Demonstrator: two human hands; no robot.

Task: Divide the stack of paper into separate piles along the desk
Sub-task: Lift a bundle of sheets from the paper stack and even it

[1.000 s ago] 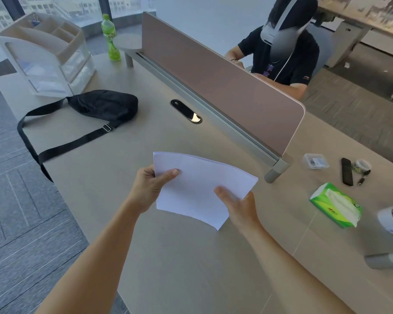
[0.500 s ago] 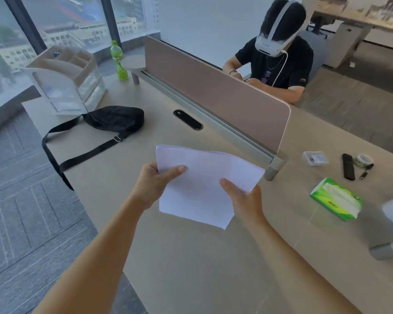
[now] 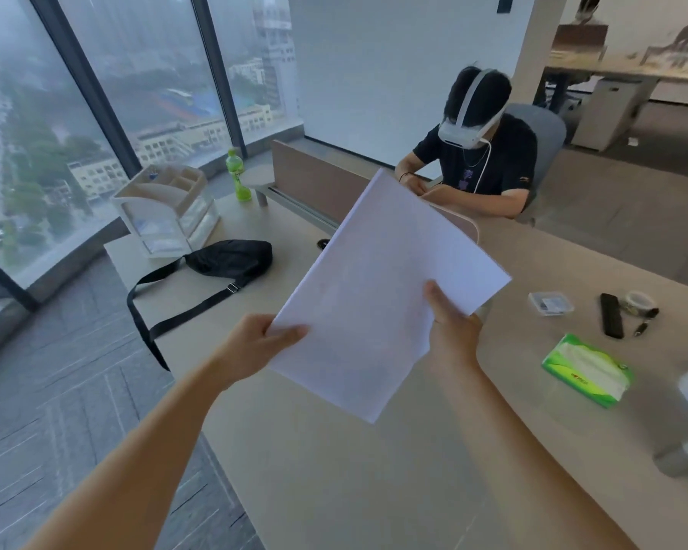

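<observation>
Stack of paper (image 3: 378, 295): being held tilted above the counter (image 3: 374, 490), clear of its surface, hiding part of the divider panel (image 3: 310, 180) behind. Left hand (image 3: 255, 347) gripping the stack's lower left corner with thumb on top; right hand (image 3: 451, 331) gripping its right edge likewise, both grips closed on the paper. Lying around the stack: black bag (image 3: 227, 258) to its left, white organiser (image 3: 167, 208) and green bottle (image 3: 237, 176) beyond that, tissue pack (image 3: 586, 371) to its right.
</observation>
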